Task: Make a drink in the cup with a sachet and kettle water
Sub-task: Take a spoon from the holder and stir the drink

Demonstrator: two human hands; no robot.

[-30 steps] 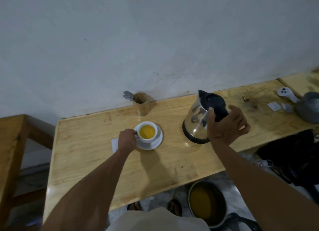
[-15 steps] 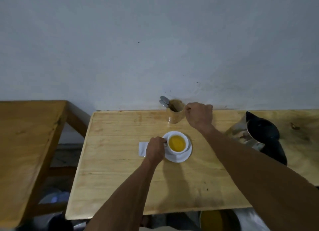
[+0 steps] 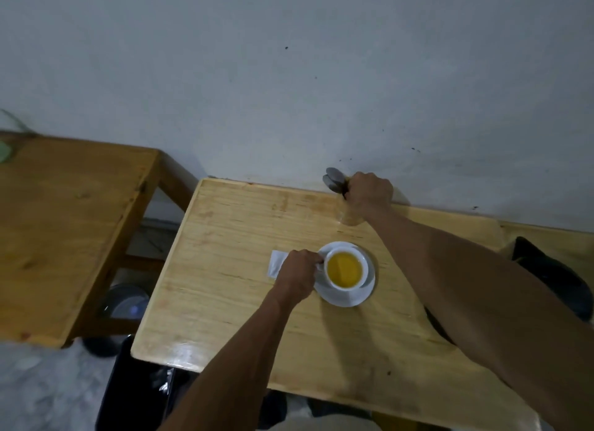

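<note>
On the pale wooden table [image 3: 225,269], with the cup [image 3: 345,269] as the landmark, things are lying as follows from left to right. Well to the left of the cup, a darker wooden table [image 3: 64,221] is standing apart. Just left of the cup, a white sachet [image 3: 276,263] is lying flat, half hidden under the left hand [image 3: 297,274]; no writing is showing on it. That hand is curling closed beside the cup, its fingers pinching the cup's handle. The cup is sitting upright on a white saucer [image 3: 350,297] and is holding yellow-orange liquid. Behind the cup, by the wall, the right hand [image 3: 369,194] is closing in a fist over a wooden holder [image 3: 348,216], gripping the handles of the spoons [image 3: 334,179] whose bowls are sticking out to its left. Far right of the cup, a black kettle [image 3: 543,269] is showing behind the forearm.
</note>
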